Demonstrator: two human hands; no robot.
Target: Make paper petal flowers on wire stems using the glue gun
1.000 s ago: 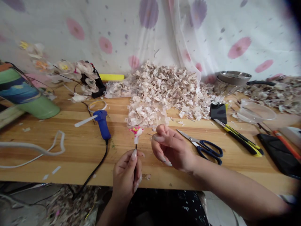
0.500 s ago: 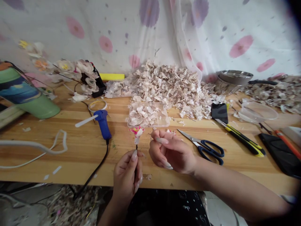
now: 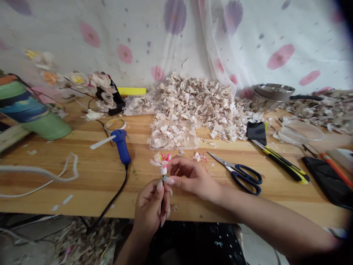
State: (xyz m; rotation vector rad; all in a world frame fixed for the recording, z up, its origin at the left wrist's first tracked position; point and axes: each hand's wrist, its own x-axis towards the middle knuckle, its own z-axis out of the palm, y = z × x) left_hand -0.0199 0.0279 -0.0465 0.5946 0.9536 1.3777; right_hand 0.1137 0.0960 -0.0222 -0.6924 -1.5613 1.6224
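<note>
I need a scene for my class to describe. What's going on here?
A person's left hand grips a flower by its stem, upright, over the table. The right hand is close beside the flower; whether it pinches anything is unclear. Beyond lies a box of petals, with a glue gun to the left and scissors to the right.

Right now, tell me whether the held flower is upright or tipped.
Upright: the flower stands above the left hand, its open end facing up.

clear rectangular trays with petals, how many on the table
2: a front tray just beyond the flower in the left hand, and a rear tray at the left edge of the petal heap. Others could be hidden under the heap.
</note>
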